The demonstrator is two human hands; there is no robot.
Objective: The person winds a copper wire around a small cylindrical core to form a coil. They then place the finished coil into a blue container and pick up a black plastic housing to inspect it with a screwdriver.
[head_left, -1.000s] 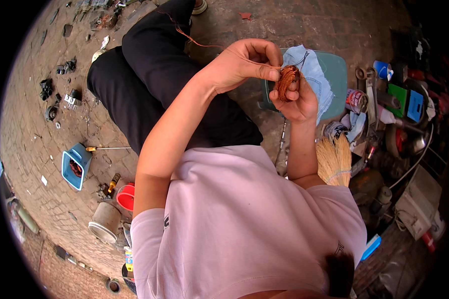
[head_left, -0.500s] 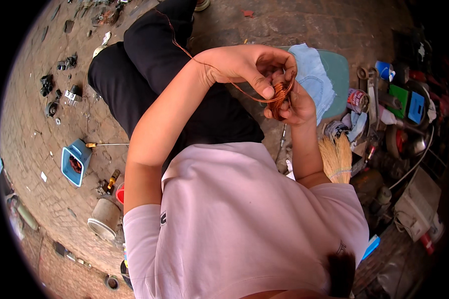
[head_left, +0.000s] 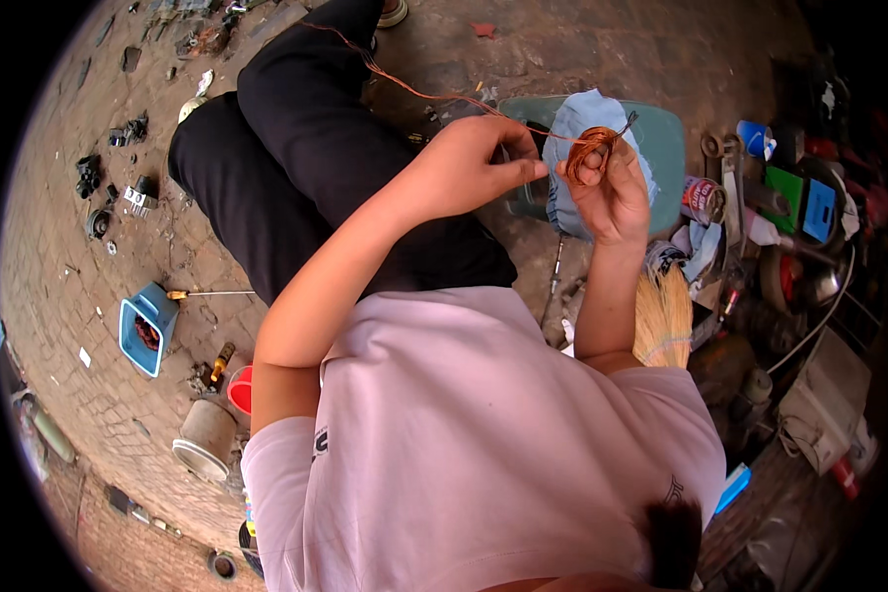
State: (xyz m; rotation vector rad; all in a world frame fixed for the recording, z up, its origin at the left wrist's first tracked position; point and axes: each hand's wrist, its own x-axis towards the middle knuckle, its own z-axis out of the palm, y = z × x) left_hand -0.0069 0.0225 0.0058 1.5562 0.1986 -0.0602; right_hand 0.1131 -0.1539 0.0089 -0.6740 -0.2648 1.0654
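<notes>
A coil of copper wire (head_left: 592, 150) is pinched between the fingers and thumb of my right hand (head_left: 612, 197), with dark wire ends poking out at its upper right. From the coil, a loose copper strand (head_left: 414, 91) runs left past my left hand and over the trousers. My left hand (head_left: 479, 168) is just left of the coil, apart from it. Its fingers are curled, with thumb and fingertips close together. Whether any wire lies between them is hidden. Beneath the coil, a light blue cloth (head_left: 572, 212) lies on a green stool (head_left: 669, 148).
On the left of the brick floor stand a blue bin (head_left: 148, 340) with reddish pieces, a screwdriver (head_left: 212, 293), a whitish bucket (head_left: 205, 434) and a red container (head_left: 240, 390). At right are a straw broom (head_left: 663, 316), a tin can (head_left: 703, 200) and cluttered tools.
My left hand has come away from the coil, moving left and down. My right hand has shifted slightly right and up with the coil, which now shows more fully. The loose strand has swung above my left hand.
</notes>
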